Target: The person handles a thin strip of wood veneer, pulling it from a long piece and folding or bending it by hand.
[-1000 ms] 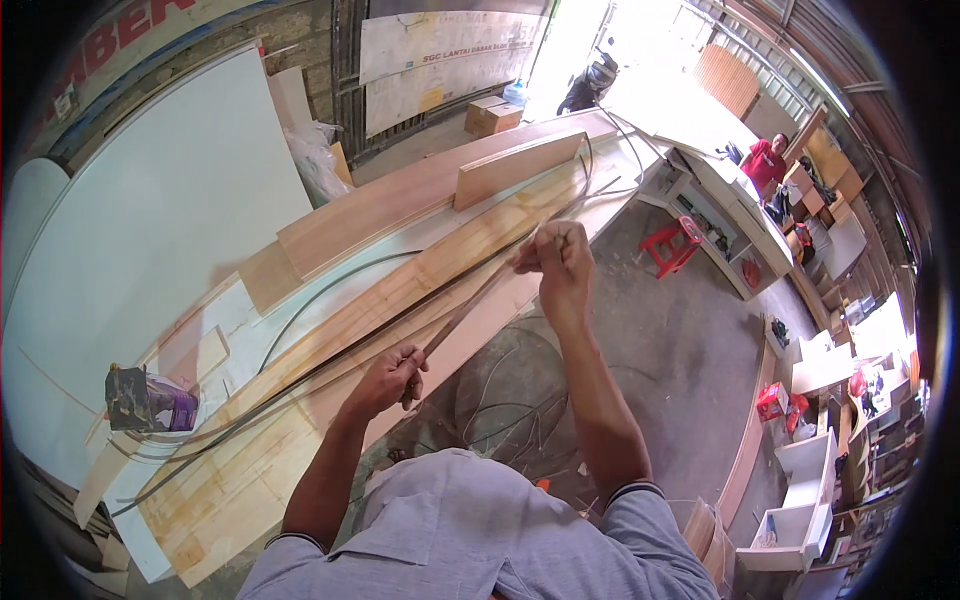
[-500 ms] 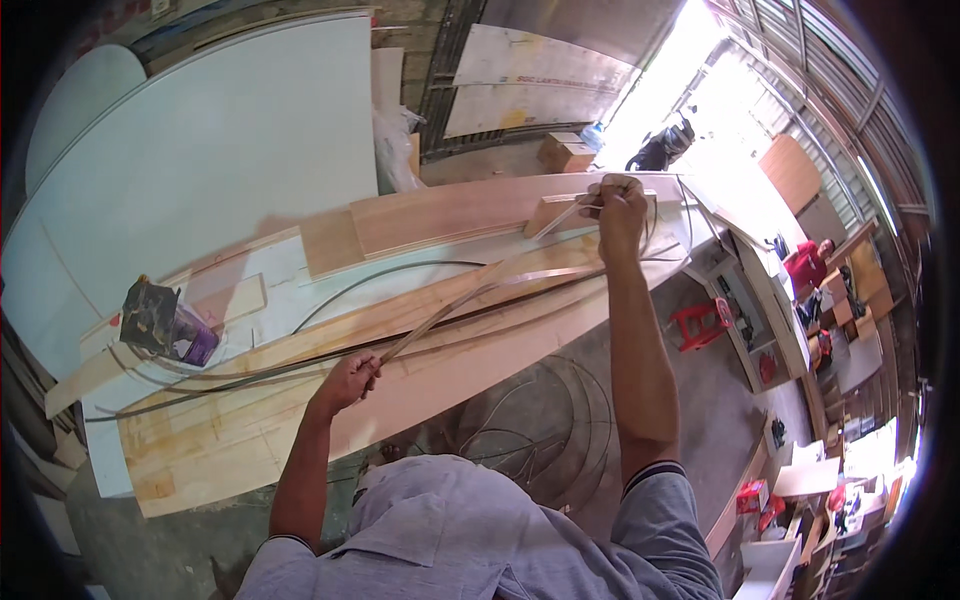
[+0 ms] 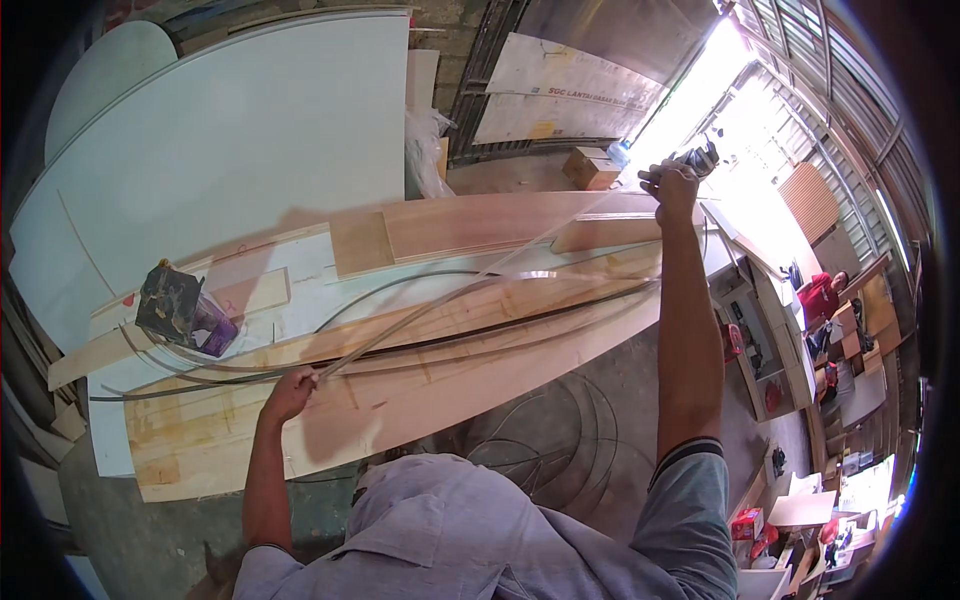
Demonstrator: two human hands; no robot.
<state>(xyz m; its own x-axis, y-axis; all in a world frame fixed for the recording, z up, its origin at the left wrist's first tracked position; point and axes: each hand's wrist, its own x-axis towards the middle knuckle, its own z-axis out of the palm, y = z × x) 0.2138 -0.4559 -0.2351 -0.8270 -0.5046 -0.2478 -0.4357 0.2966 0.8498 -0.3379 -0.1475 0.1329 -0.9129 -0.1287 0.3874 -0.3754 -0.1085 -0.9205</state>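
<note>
Holding strip (image 3: pixel 400 328), hands (image 3: pixel 290 393) (image 3: pixel 675 190) wide apart, floor (image 3: pixel 640 372) beyond board edge (image 3: pixel 490 390)

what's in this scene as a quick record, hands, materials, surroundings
left hand: pinches a brownish flexible strip
right hand: raised, holds a pale band slanting down toward that strip
beneath the strip: long wooden board
beyond left hand: black-and-purple container
background: cardboard box; co-worker in a red shirt
</note>
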